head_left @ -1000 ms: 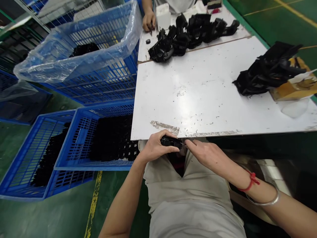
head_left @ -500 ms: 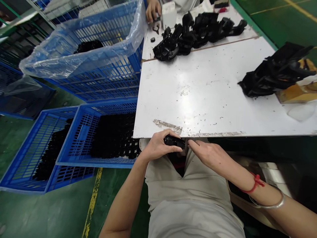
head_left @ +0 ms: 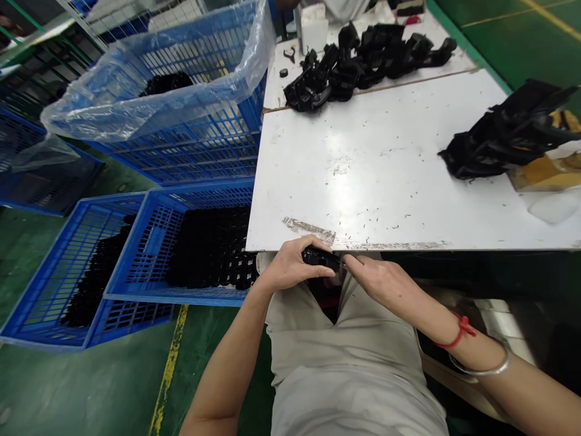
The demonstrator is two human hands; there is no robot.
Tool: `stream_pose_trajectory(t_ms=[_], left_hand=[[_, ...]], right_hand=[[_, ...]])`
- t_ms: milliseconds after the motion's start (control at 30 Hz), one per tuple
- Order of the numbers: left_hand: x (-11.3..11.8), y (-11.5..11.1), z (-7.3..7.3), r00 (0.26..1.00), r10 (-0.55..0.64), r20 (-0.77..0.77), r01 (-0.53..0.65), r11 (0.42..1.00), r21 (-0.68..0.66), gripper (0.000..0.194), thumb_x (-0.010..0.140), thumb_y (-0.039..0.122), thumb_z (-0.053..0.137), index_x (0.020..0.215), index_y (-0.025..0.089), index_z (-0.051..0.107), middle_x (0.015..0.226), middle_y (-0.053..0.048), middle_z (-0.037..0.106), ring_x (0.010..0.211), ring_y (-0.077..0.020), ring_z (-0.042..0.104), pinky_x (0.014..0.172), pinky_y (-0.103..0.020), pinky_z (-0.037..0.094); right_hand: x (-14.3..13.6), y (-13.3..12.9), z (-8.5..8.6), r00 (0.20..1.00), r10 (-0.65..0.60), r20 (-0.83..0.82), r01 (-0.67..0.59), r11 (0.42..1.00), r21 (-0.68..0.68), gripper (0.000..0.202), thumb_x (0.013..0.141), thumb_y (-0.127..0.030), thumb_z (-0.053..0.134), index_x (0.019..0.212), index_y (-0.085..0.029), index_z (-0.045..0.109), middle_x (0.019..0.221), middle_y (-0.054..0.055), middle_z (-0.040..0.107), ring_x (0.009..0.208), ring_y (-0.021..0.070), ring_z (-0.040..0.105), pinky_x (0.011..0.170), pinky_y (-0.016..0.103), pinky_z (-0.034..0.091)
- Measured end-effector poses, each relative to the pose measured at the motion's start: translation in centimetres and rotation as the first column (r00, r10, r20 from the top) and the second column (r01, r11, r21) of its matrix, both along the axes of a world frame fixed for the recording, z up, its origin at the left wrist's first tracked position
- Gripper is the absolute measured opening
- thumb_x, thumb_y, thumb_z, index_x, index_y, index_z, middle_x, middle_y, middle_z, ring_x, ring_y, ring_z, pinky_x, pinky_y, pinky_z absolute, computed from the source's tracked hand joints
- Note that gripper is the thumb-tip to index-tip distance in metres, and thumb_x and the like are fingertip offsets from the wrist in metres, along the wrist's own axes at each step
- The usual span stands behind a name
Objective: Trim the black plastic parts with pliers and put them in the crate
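Observation:
My left hand [head_left: 290, 264] grips a small black part [head_left: 318, 258] at the front edge of the white table [head_left: 336, 163], thumb below and fingers above it. Against the part's right end, my right hand [head_left: 370, 274] is closed in a pinch; what its fingertips hold is too small to make out. Both hands are over my lap. Small dark scraps dot the tabletop just beyond them.
Black molded parts [head_left: 354, 63] lie in a row at the table's far side. A stack of black parts [head_left: 503, 133] leans at the right by a yellow box [head_left: 544, 174]. Blue crates [head_left: 175, 301] stand left, one lined with plastic [head_left: 149, 115].
At the far side of the table, the other person's hand has drawn back from beside the white container. My hands hold nearly the same pose; my right forearm has shifted slightly left.

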State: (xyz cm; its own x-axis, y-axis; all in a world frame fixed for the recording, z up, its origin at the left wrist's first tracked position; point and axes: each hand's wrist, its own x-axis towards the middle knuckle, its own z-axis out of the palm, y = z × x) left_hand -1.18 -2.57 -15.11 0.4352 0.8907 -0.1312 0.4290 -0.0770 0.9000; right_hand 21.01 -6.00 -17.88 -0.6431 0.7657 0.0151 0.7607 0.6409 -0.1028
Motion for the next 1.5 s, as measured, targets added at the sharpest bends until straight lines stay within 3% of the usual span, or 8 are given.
stream_pose_trajectory(t_ms=[467, 800, 1033, 1300, 1500], left_hand=[[-0.07, 0.02, 0.01, 1.000, 0.012, 0.022, -0.011, 0.999, -0.052, 0.036, 0.065, 0.038, 0.080, 0.093, 0.018, 0.066, 0.093, -0.004, 0.068, 0.087, -0.0193, 0.063, 0.075, -0.026, 0.047], [-0.11, 0.17, 0.35, 1.000, 0.001, 0.020, 0.001, 0.996, -0.084, 0.038, 0.065, 0.040, 0.079, 0.094, 0.018, 0.067, 0.091, -0.003, 0.067, 0.087, -0.0180, 0.061, 0.074, -0.025, 0.046], [-0.15, 0.18, 0.34, 1.000, 0.012, 0.022, -0.010, 0.995, -0.099, 0.037, 0.065, 0.038, 0.080, 0.093, 0.018, 0.067, 0.092, -0.003, 0.067, 0.087, -0.0184, 0.061, 0.074, -0.025, 0.045], [-0.14, 0.26, 0.27, 0.999, 0.011, 0.033, -0.006, 0.991, -0.134, 0.038, 0.064, 0.039, 0.080, 0.093, 0.018, 0.067, 0.091, -0.003, 0.066, 0.086, -0.0187, 0.060, 0.074, -0.026, 0.046], [-0.24, 0.46, 0.50, 1.000, 0.011, 0.025, -0.007, 0.990, -0.140, 0.038, 0.064, 0.040, 0.080, 0.093, 0.019, 0.067, 0.091, -0.002, 0.065, 0.085, -0.0178, 0.059, 0.073, -0.025, 0.045]], right_hand=[[-0.35, 0.15, 0.17, 0.999, -0.031, 0.013, 0.032, 0.996, -0.079, 0.019, 0.083, -0.003, 0.037, 0.091, -0.018, 0.045, 0.066, -0.002, 0.045, 0.046, 0.0097, 0.027, 0.046, 0.023, 0.011], [0.55, 0.02, -0.58, 1.000, 0.008, 0.012, -0.009, 0.999, 0.050, 0.027, 0.077, 0.001, 0.033, 0.091, -0.019, 0.045, 0.064, -0.003, 0.040, 0.044, 0.0111, 0.018, 0.044, 0.025, 0.010], [-0.18, 0.48, -0.08, 1.000, 0.000, 0.014, 0.001, 0.999, -0.032, 0.023, 0.082, -0.002, 0.035, 0.094, -0.018, 0.046, 0.068, -0.001, 0.045, 0.046, 0.0107, 0.027, 0.044, 0.024, 0.012], [0.31, 0.17, -0.13, 0.999, 0.003, 0.046, -0.005, 0.998, 0.057, 0.029, 0.078, 0.003, 0.032, 0.091, -0.018, 0.047, 0.065, -0.001, 0.044, 0.044, 0.0112, 0.028, 0.043, 0.025, 0.012], [0.01, 0.47, 0.00, 0.999, -0.013, 0.040, 0.014, 1.000, -0.011, 0.024, 0.083, -0.002, 0.035, 0.094, -0.018, 0.049, 0.071, 0.001, 0.052, 0.048, 0.0115, 0.037, 0.044, 0.025, 0.014]])
